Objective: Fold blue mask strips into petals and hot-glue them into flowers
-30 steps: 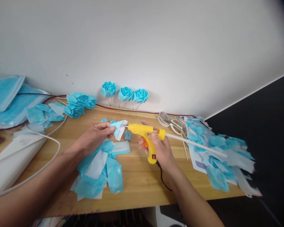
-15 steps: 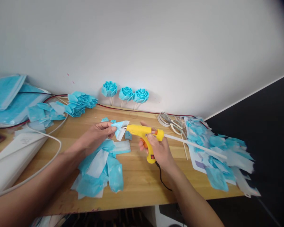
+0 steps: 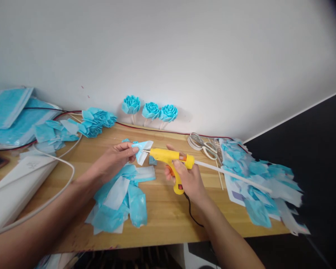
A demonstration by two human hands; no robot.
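Between the thumb and fingers of my left hand (image 3: 118, 158) is a small folded piece of blue and white mask fabric (image 3: 143, 150). My right hand (image 3: 189, 175) grips a yellow hot glue gun (image 3: 164, 155), fingers round its handle by the orange trigger. The gun's metal nozzle points left and meets the fabric piece. A long white glue stick (image 3: 235, 176) sticks out of the gun's back end. Below my left hand, a loose pile of blue and white fabric pieces (image 3: 119, 203) lies on the wooden table (image 3: 173, 216).
Three blue fabric roses (image 3: 151, 111) on sticks lean against the wall, with more roses (image 3: 98, 121) to their left. Scissors (image 3: 207, 147) lie at the back right, beside a heap of cut fabric (image 3: 257, 183). A white power strip (image 3: 24, 183) and cables occupy the left.
The view has shifted very slightly. Both hands keep their hold, and the nozzle stays at the fabric piece with only a tiny movement.
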